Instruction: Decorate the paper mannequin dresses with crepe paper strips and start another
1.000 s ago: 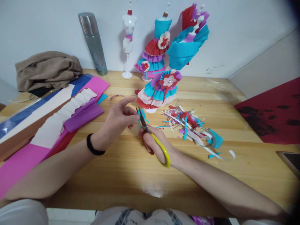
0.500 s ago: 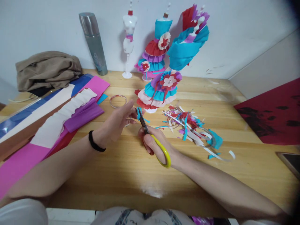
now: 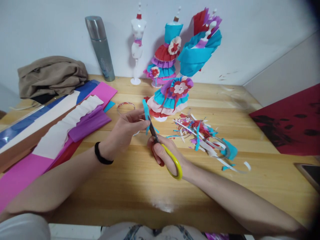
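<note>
Okay, fingertip trouble is the main risk from this pos.: the dark blades of the scissors (image 3: pixel 172 155) are held right by the left thumb, so skin could be nicked if they were closed w/o the thumb being drawn clear. The blue strip (image 3: pixel 145 108) could also be cut skew or torn, being thin & apparently limp, if it were pulled unevenly or left slack. Blade contact can't be confirmed; strip & metal are overlapped in this view.

As for pos., the strip is pinched at the fingertips of the left grip (image 3: pixel 125 126), w/ its upper part stuck up past the fingers & a lower bit seen by the blades; the exact pinch pt. is partly hidden. By the right grip (image 3: pixel 166 153) the scissors are wrapped, blades aimed up & away toward the strip. How wide they're parted can't be told. Just beyond, the ruffled paper dress (image 3: pixel 170 100) is stood on the bench (image 3: pixel 130 186), so its hem might be snagged by an overreaching tip. To the right, a heap of paper scraps (image 3: pixel 203 130) is spread, apart from both grips.
</note>
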Demonstrator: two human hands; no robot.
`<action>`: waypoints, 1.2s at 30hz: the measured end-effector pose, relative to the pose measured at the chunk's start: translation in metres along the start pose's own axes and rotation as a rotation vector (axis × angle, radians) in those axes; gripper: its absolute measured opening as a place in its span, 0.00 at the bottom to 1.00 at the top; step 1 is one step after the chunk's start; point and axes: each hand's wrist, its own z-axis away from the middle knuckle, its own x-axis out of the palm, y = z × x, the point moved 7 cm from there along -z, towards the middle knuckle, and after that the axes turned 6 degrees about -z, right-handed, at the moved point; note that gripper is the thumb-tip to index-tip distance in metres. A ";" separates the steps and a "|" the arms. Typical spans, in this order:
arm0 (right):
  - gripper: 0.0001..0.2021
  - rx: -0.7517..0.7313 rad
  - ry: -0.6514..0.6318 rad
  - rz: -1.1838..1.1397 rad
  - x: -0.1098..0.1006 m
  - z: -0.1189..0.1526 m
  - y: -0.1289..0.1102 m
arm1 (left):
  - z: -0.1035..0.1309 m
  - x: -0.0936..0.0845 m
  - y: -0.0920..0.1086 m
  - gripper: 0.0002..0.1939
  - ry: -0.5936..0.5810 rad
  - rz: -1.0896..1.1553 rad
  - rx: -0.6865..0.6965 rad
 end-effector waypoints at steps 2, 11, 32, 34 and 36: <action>0.27 -0.003 -0.001 0.009 0.000 0.000 0.001 | 0.000 0.001 0.000 0.12 -0.006 0.018 0.003; 0.25 0.038 0.005 0.045 -0.001 0.000 0.003 | 0.002 -0.002 0.007 0.11 0.064 -0.108 0.004; 0.26 0.001 0.008 0.079 -0.002 -0.002 0.005 | 0.002 -0.007 0.005 0.35 0.160 -0.181 0.057; 0.26 -0.011 0.010 0.077 -0.002 -0.002 0.005 | 0.001 -0.008 0.004 0.35 0.171 -0.170 0.072; 0.25 -0.010 0.011 0.075 -0.002 -0.002 0.005 | 0.001 -0.009 0.003 0.37 0.175 -0.173 0.072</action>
